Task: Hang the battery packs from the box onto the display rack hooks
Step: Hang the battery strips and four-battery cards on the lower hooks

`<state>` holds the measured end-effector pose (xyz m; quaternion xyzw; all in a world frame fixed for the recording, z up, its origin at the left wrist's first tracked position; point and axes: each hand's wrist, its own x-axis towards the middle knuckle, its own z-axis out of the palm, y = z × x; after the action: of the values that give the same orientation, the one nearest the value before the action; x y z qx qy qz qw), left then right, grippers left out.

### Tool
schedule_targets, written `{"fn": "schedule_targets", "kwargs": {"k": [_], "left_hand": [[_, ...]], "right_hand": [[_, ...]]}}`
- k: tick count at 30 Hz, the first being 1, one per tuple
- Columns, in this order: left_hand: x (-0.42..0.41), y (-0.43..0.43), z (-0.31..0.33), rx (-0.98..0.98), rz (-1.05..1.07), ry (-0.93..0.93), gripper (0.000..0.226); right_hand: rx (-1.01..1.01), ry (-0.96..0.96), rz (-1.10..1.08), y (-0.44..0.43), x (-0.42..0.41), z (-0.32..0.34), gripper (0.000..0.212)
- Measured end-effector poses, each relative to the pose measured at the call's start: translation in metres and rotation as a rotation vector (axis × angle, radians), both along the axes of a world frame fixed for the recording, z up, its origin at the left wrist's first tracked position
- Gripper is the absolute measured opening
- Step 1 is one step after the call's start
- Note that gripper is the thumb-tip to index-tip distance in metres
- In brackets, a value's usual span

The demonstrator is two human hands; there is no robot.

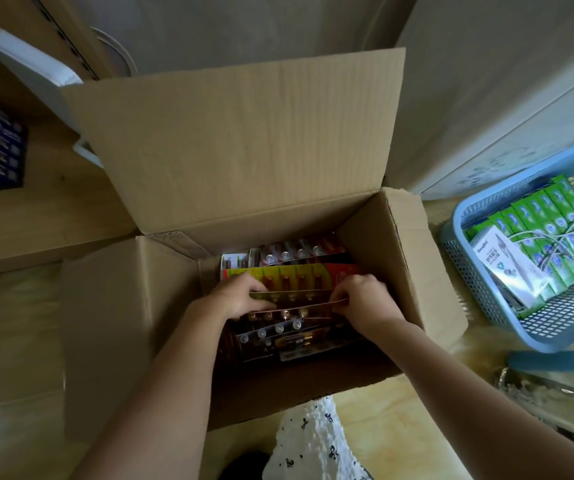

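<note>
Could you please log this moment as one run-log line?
step: picking | left grip: holds packs | right grip: holds packs | packs: in box

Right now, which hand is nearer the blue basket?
Right. The right hand is in the box on the side toward the blue basket; the left hand is farther across.
</note>
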<state>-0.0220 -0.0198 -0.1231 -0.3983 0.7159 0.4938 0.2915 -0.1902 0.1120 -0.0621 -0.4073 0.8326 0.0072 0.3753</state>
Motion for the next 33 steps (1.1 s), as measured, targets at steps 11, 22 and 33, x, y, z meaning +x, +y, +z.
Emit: {"fn": "schedule_targets", "kwargs": {"k": [11, 22, 33], "left_hand": [[0.024, 0.029, 0.110, -0.611, 0.291, 0.094, 0.023], [0.119, 0.016, 0.335, -0.362, 0.908, 0.490, 0.012], [0.279, 0.006, 0.479, -0.230, 1.223, 0.700, 0.019]], "right_hand": [[-0.331, -0.008, 0.131, 0.001, 0.018, 0.115, 0.018], [-0.583, -0.040, -0.033, -0.041, 0.056, 0.340, 0.019], [-0.738, -0.136, 0.292, -0.112, 0.191, 0.478, 0.014]]}}
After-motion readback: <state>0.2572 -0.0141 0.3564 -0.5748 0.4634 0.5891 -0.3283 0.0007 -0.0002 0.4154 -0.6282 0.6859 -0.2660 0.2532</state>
